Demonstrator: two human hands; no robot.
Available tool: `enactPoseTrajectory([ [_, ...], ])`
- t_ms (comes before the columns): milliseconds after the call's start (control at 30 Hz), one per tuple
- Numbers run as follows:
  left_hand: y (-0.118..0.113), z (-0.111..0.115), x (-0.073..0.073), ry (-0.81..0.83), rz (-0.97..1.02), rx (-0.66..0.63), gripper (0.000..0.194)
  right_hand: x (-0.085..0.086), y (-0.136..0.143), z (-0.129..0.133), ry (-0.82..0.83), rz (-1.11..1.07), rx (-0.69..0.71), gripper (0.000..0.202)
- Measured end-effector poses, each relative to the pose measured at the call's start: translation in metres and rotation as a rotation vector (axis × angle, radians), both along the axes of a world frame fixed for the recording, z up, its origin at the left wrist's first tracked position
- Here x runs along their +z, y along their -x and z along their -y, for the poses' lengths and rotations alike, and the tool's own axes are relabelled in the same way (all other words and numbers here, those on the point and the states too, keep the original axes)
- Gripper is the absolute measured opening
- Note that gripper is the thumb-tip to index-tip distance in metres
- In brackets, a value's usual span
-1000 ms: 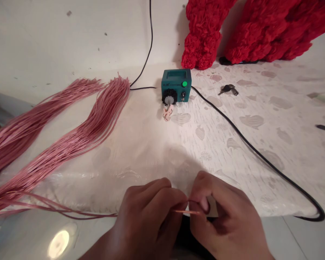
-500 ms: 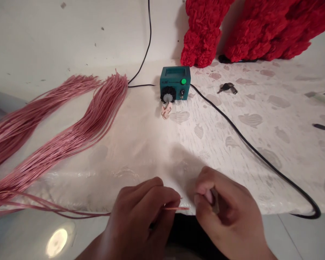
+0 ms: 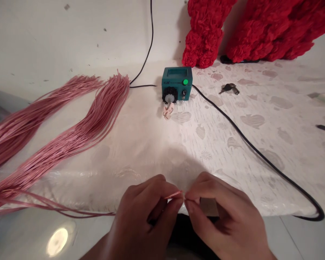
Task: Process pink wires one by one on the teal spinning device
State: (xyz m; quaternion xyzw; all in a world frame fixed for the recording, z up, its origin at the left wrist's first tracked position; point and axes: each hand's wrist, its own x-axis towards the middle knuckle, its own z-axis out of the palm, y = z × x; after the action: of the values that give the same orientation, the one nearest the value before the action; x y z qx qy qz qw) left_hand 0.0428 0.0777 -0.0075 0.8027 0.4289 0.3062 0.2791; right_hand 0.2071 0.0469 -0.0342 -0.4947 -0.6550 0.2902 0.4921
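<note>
My left hand [image 3: 148, 213] is at the table's front edge, its thumb and forefinger pinched on a thin pink strand [image 3: 174, 195]. More pink strands [image 3: 78, 213] run from its left side to the large bundle. Close against its fingertips is my right hand [image 3: 224, 213], thumb and forefinger pressed together; whatever lies between them is too small to make out. A teal machine [image 3: 177, 83] with a green button and a black round knob stands further back. On the table just in front of its knob is a small pale pink piece [image 3: 168, 111].
Two long bundles of pink strands [image 3: 83, 126] lie across the left. Red rose-covered shapes [image 3: 203, 36] stand at the back right. A black cable [image 3: 243, 139] curves from the machine to the front right edge. Keys [image 3: 229, 87] and a small dark object [image 3: 324, 128] lie on the right.
My right hand has moved left and its fingertips now meet those of my left hand. The strand end that stuck out to the right is now mostly hidden at the fingertips.
</note>
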Motion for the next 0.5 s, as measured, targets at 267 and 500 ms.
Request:
enactPoseTrajectory([
  [267,0.0055,0.0039,0.0003,0.023,-0.069,-0.004,0.015,0.0014,0.0011,-0.0028,0.073,-0.106,0.051,0.019],
  [500,0.0022,0.001,-0.0046,0.114,-0.014,-0.001,0.013,-0.0047,-0.0072,0.0001,0.319,-0.269,0.181,0.015],
])
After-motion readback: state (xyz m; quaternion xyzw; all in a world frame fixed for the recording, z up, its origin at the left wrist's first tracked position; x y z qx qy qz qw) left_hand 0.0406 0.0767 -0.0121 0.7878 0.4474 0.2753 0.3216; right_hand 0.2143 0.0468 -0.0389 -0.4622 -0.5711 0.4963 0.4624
